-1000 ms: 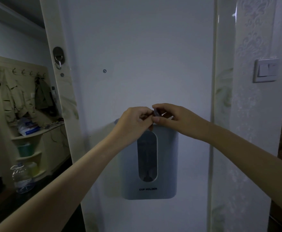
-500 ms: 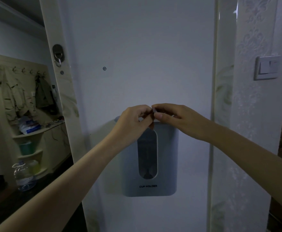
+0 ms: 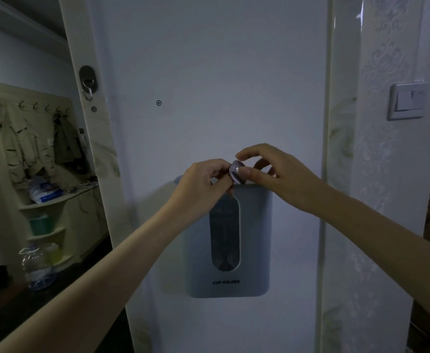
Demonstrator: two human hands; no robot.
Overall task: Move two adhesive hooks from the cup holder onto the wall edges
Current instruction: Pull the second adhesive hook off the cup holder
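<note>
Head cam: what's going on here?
A person stands at a white wall panel with both hands raised just above the top of a grey cup holder. The left hand and right hand together pinch a small oval adhesive hook, seemingly working at it. Another hook already sits on the left wall edge; the right edge looks bare.

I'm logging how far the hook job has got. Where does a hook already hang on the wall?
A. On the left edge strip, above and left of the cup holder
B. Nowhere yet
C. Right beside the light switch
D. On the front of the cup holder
A: a mounted hook sits on the left edge strip, well above and left of the cup holder, while both hands work another hook over its top.
</note>
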